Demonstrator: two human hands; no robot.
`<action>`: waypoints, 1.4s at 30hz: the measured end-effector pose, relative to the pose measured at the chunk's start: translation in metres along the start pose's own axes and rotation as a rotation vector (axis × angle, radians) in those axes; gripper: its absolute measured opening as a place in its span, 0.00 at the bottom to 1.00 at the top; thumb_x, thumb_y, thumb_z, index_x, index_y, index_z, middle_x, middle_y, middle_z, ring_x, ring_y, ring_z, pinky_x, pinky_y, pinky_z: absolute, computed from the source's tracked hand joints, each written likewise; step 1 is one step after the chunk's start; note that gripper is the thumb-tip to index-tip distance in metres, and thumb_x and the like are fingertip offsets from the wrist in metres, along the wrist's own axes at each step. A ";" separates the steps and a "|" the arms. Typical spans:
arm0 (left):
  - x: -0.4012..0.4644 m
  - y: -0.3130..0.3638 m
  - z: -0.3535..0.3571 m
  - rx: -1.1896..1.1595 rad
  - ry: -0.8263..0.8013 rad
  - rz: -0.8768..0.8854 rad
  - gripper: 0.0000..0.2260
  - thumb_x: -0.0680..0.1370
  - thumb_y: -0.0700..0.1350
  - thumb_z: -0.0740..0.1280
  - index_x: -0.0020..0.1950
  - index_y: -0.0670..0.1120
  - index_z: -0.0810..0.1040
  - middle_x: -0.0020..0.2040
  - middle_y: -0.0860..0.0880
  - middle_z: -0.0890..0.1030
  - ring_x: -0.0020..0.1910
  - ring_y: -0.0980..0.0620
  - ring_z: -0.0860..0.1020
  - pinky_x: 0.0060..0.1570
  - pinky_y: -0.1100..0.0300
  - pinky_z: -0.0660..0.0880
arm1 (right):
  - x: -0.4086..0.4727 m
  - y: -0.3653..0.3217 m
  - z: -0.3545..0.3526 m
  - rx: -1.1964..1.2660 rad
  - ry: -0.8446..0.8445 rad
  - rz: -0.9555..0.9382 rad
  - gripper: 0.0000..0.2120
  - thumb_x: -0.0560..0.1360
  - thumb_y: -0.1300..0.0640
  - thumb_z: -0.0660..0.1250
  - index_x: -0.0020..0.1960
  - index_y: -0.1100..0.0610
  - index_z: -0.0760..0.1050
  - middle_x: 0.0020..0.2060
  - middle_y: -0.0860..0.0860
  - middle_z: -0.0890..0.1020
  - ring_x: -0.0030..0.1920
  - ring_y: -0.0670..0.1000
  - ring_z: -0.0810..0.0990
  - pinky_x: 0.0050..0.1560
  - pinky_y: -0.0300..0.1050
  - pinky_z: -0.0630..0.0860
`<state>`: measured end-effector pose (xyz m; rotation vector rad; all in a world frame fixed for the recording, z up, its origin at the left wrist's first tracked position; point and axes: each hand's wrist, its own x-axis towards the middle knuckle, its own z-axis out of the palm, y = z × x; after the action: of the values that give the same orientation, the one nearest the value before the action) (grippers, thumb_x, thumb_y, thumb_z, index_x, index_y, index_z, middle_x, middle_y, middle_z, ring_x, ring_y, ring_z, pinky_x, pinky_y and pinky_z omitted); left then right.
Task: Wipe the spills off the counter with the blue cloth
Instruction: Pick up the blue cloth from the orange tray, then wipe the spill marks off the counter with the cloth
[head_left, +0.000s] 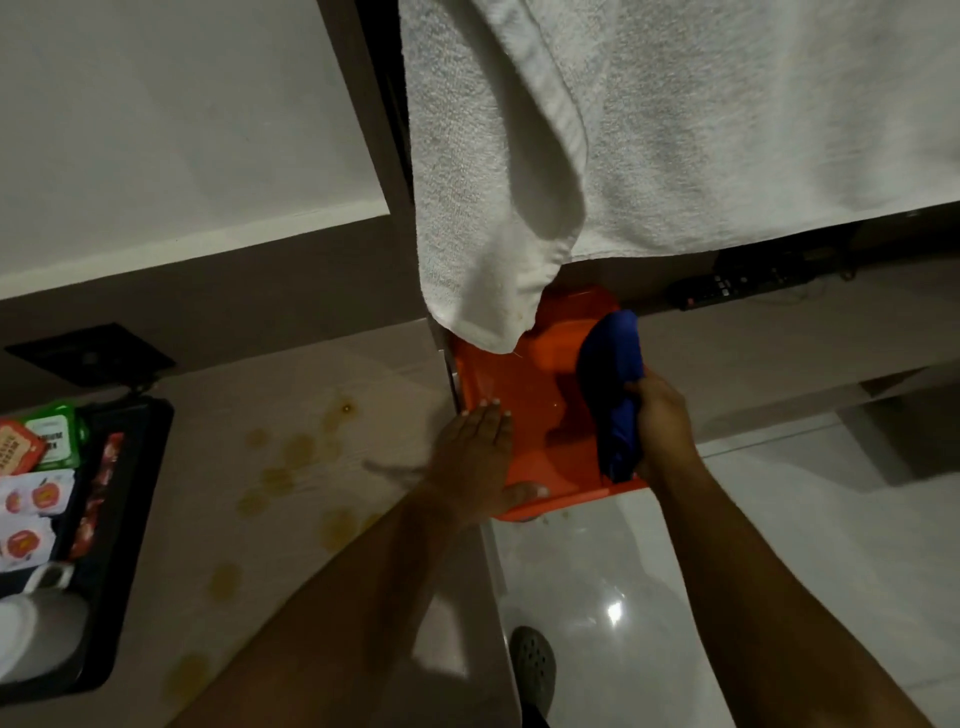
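Note:
Yellowish spills (291, 467) dot the pale counter (218, 519) in several patches, from its middle down to the near edge. My right hand (662, 421) is shut on the bunched blue cloth (613, 384) over an orange basin (524, 395) that sits past the counter's right edge. My left hand (475, 447) lies flat with fingers together, palm down on the basin's left rim, thumb hooked around the near rim.
A black tray (130, 519) with tea sachets, snack packets and white cups sits at the counter's left. A white towel (597, 156) hangs down over the basin's far side. A remote (737, 286) lies on a shelf at right. Glossy floor and my shoe (532, 665) are below.

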<state>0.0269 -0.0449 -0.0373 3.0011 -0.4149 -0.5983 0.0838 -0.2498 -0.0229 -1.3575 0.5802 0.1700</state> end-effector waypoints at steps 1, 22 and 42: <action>-0.005 -0.002 -0.002 0.008 0.024 0.009 0.47 0.75 0.72 0.54 0.81 0.40 0.46 0.82 0.39 0.47 0.81 0.42 0.47 0.78 0.47 0.43 | -0.008 -0.007 -0.002 0.038 0.005 -0.003 0.06 0.72 0.61 0.61 0.36 0.57 0.73 0.30 0.54 0.76 0.29 0.53 0.74 0.27 0.42 0.70; -0.385 -0.133 0.147 -0.345 0.395 -0.538 0.39 0.77 0.69 0.53 0.69 0.36 0.76 0.72 0.35 0.72 0.71 0.32 0.70 0.71 0.44 0.64 | -0.190 0.140 0.094 -1.489 -0.341 -0.717 0.32 0.77 0.38 0.39 0.76 0.51 0.54 0.78 0.54 0.51 0.77 0.57 0.44 0.73 0.60 0.41; -0.388 -0.209 0.158 -0.355 0.472 -1.138 0.48 0.71 0.71 0.51 0.77 0.34 0.60 0.77 0.31 0.59 0.77 0.31 0.56 0.73 0.33 0.51 | -0.195 0.151 0.103 -1.634 -0.305 -0.770 0.29 0.78 0.44 0.44 0.77 0.55 0.52 0.77 0.57 0.53 0.77 0.59 0.49 0.75 0.60 0.51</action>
<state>-0.3258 0.2617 -0.0617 2.6118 1.3109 0.0648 -0.1180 -0.0768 -0.0492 -2.9312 -0.5925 0.2101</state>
